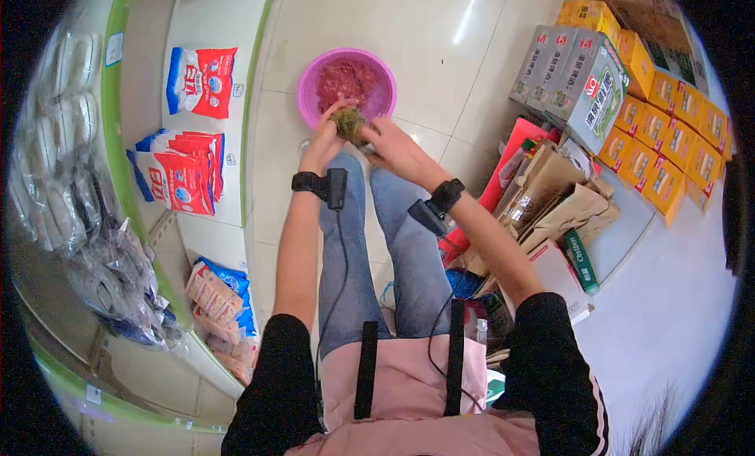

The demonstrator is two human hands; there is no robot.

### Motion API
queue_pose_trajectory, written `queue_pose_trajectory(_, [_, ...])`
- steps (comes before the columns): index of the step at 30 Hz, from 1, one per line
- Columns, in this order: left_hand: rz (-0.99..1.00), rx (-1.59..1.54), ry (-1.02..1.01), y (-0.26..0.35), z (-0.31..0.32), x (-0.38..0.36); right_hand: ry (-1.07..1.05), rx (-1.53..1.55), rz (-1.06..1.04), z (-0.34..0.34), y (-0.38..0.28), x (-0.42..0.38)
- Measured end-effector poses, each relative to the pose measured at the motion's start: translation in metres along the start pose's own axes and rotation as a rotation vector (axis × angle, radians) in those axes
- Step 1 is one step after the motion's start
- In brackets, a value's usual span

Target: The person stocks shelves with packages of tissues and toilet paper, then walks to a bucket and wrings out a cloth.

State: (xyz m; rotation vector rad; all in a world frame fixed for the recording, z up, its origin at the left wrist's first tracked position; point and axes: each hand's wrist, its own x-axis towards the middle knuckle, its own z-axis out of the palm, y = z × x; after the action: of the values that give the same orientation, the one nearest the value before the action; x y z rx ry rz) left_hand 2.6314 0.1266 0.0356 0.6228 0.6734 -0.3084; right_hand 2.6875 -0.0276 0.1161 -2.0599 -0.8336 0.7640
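A greenish-brown clump (348, 124), too small to identify, is held between both hands over the near rim of a pink basin (386, 102). My left hand (326, 137) has its fingers curled round the clump's left side. On the right side, my right hand (389, 145) grips it with bent fingers. Reddish-pink contents (346, 82) lie inside the basin, which stands on the tiled floor beyond my knees. Dark straps with small devices are round both wrists.
On the left, shelves (244, 173) bear red, white and blue packets (181, 173) and plastic-wrapped goods (67, 133). To the right are stacked grey boxes (578, 82), yellow boxes (661, 141), folded cardboard (550, 196) and a green box (580, 261).
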Motion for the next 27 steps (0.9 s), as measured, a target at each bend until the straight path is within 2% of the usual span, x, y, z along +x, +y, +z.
queue_pose_trajectory(2, [-0.08,0.098,0.039,0.008,0.002,0.006,-0.207,-0.282,-0.236,-0.001,-0.001,0.002])
queue_pose_trajectory(3, [-0.061,0.241,0.025,0.008,0.0,0.011,-0.207,-0.277,-0.235,0.003,0.0,0.003])
queue_pose_trajectory(4, [-0.042,0.383,0.01,0.007,-0.002,0.014,-0.16,-0.319,-0.292,0.008,0.0,0.004])
queue_pose_trajectory(5, [-0.046,0.384,0.011,0.005,-0.002,0.017,-0.112,-0.362,-0.348,0.013,0.0,0.005])
queue_pose_trajectory(7, [0.131,0.706,0.103,-0.002,-0.004,0.026,-0.092,-0.424,-0.366,0.022,0.001,0.008])
queue_pose_trajectory(8, [0.132,0.707,0.101,-0.005,-0.006,0.031,-0.075,-0.486,-0.39,0.024,0.003,0.01])
queue_pose_trajectory(10, [0.228,0.947,0.284,-0.018,-0.019,0.041,-0.081,-0.517,-0.403,0.031,0.009,0.01])
queue_pose_trajectory(11, [0.226,0.949,0.285,-0.02,-0.02,0.04,-0.091,-0.548,-0.416,0.035,0.013,0.009])
queue_pose_trajectory(12, [0.25,1.2,0.265,-0.016,-0.009,0.032,-0.089,-0.546,-0.413,0.041,0.02,0.008])
queue_pose_trajectory(13, [0.273,1.451,0.237,-0.018,-0.007,0.031,-0.047,-0.589,-0.5,0.045,0.027,0.008])
queue_pose_trajectory(14, [0.271,1.453,0.234,-0.02,-0.004,0.031,-0.004,-0.632,-0.588,0.05,0.033,0.007])
queue_pose_trajectory(16, [0.336,1.317,0.569,-0.035,-0.015,0.036,-0.08,-0.683,-0.535,0.053,0.033,0.007])
queue_pose_trajectory(17, [0.336,1.317,0.568,-0.039,-0.021,0.039,-0.156,-0.734,-0.481,0.053,0.033,0.008])
queue_pose_trajectory(19, [0.173,0.21,0.742,-0.037,-0.028,0.036,-0.163,-0.682,-0.467,0.043,0.031,0.007])
queue_pose_trajectory(20, [0.173,0.211,0.745,-0.035,-0.034,0.032,-0.171,-0.629,-0.458,0.038,0.03,0.007])
queue_pose_trajectory(21, [0.14,-0.003,0.627,-0.027,-0.034,0.024,-0.169,-0.625,-0.459,0.031,0.026,0.005])
queue_pose_trajectory(22, [0.108,-0.216,0.502,-0.024,-0.04,0.021,-0.113,-0.491,-0.391,0.023,0.022,-0.001])
queue_pose_trajectory(23, [0.149,-0.272,0.392,-0.021,-0.046,0.02,-0.057,-0.36,-0.323,0.017,0.017,-0.005])
queue_pose_trajectory(24, [0.147,-0.273,0.39,-0.015,-0.045,0.017,-0.058,-0.362,-0.321,0.016,0.015,-0.01])
queue_pose_trajectory(26, [0.256,-0.129,0.255,0.003,-0.03,0.007,-0.012,0.261,-0.052,0.012,0.01,-0.02])
queue_pose_trajectory(27, [0.277,-0.115,0.173,0.014,-0.018,0.001,0.067,0.43,0.047,0.011,0.005,-0.024])
